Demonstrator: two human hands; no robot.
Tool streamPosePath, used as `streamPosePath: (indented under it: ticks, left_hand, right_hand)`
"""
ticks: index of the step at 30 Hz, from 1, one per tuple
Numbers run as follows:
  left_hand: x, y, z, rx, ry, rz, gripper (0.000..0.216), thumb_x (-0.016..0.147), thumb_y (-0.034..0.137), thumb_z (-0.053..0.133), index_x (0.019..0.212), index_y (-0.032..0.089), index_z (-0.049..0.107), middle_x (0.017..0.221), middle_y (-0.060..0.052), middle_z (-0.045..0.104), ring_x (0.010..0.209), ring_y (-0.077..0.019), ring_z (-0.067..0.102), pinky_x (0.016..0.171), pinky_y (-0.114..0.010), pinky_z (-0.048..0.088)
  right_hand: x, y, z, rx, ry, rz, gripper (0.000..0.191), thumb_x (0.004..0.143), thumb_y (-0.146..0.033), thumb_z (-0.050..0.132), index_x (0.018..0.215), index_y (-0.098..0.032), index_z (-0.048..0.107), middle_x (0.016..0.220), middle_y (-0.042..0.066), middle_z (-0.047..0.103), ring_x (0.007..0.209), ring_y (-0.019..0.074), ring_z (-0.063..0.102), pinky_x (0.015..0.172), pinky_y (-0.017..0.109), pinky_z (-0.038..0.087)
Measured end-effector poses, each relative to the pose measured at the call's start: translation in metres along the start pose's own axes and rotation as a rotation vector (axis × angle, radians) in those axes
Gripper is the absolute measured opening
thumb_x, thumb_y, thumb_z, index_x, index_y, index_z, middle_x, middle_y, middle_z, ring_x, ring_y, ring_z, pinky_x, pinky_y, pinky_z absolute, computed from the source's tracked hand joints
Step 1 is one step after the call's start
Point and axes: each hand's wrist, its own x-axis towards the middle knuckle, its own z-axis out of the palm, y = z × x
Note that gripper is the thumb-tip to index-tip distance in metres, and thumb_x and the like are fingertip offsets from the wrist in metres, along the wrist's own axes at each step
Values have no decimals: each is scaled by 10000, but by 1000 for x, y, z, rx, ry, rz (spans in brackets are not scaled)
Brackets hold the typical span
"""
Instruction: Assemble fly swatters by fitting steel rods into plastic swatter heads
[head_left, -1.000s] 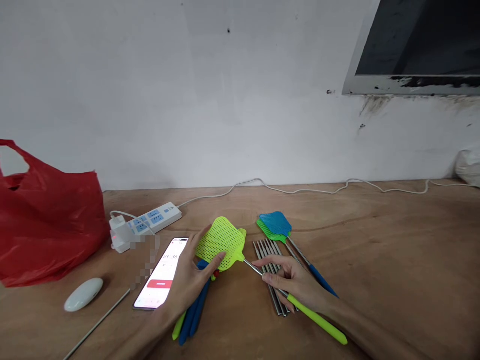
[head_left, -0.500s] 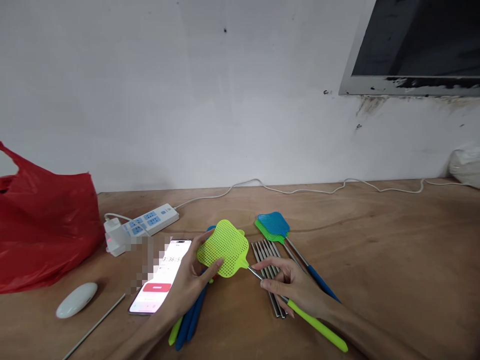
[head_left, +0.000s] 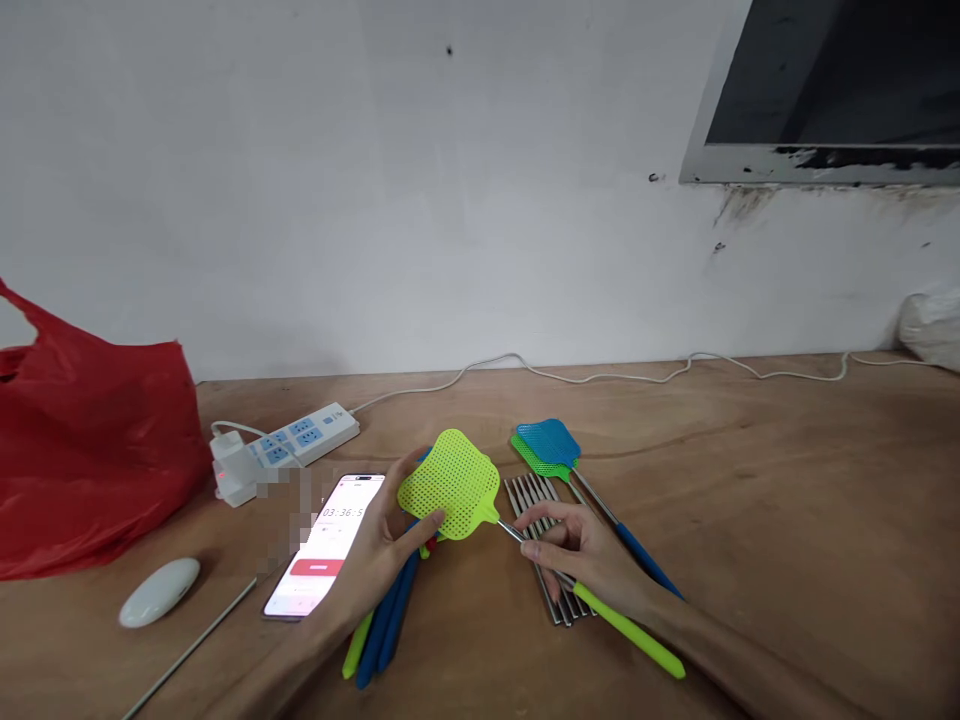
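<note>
A yellow-green fly swatter [head_left: 454,485] with a perforated square head is held above the table by both hands. My left hand [head_left: 394,540] pinches the left side of its head, thumb on top. Around the metal shaft, just below the head, the fingers of my right hand [head_left: 574,550] are closed. Under the right hand lies a row of several metal rods [head_left: 551,590]. Blue handles [head_left: 390,625] and a yellow-green handle [head_left: 358,645] lie beneath the left hand, their other ends partly hidden. Beyond the right hand a blue swatter [head_left: 549,443] overlaps a green swatter [head_left: 536,460].
Left of my hands are a lit phone [head_left: 330,550], a white power strip [head_left: 307,435] with a charger, a white oval object [head_left: 159,592], a thin rod [head_left: 191,645] and a red plastic bag [head_left: 97,455]. A white cable [head_left: 592,378] runs along the wall.
Both hands still hold the yellow-green swatter in much the same grip. It has tilted slightly, and the view has shifted a little.
</note>
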Motion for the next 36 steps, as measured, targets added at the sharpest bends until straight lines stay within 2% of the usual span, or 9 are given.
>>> streamPosePath:
  ticks: [4,7,12,17,22,27,32,34,36]
  left_hand:
    - [3,-9,1,-97,160,18,590,854,443,659,1384,309,437,1409,-68,511,1273,-285,520,1035,-458,463]
    - [5,-10,-1,-74,198,57,417,872,444,647,1227,262,528,1220,-59,606,1172,-256,569,984,-406,478]
    - [-1,0,0,15,-116,-1,273,943,461,554,870,201,592,802,-4,596,767,-180,599,682,-277,488]
    - [-12,5,10,32,-500,-73,378,1002,495,427,900,187,621,743,3,598,664,-147,553,584,-240,423]
    - [-18,6,16,243,-546,-17,269,960,446,536,914,194,618,620,67,464,569,-119,419,538,-233,312]
    - [-15,12,13,360,-519,72,285,1002,413,424,872,205,571,682,47,464,623,-140,438,569,-246,327]
    - [-16,19,3,399,-463,59,273,1032,399,349,913,231,528,871,-4,596,825,-192,563,739,-287,430]
    - [-19,20,-4,415,-474,34,266,1035,409,339,950,244,529,920,-16,623,871,-207,576,776,-305,443]
    - [-21,20,-11,439,-498,23,269,1034,419,332,959,249,526,920,-17,629,871,-212,574,780,-311,447]
  right_hand:
    - [2,0,-1,77,156,-94,358,815,-472,723,979,-191,573,529,-39,660,423,82,481,441,182,346]
    - [2,1,-1,185,270,-136,357,841,-519,680,962,-235,502,612,-39,682,366,66,394,342,159,273]
    - [1,-2,2,263,251,-191,319,820,-509,706,857,-204,617,772,29,696,596,128,596,406,177,443]
    - [-2,-7,8,130,243,-233,257,842,-452,695,897,-202,718,920,71,724,761,176,652,558,252,551]
    - [-4,-7,10,69,193,-229,270,843,-431,697,1013,-223,722,1053,83,726,882,209,654,650,297,573]
    - [-2,-2,11,14,146,-243,349,893,-431,624,1184,-238,628,1115,86,685,900,203,650,666,300,576]
    - [-8,-12,6,-493,39,-216,568,925,-268,555,1458,-245,361,855,15,693,600,144,611,553,270,512]
    - [-13,-24,-2,-842,1,-387,498,904,-195,572,1390,-248,475,844,15,703,603,143,604,597,281,498]
    - [-15,-38,-13,-1122,4,-620,377,925,-175,551,1297,-226,575,981,72,721,817,201,649,733,338,511]
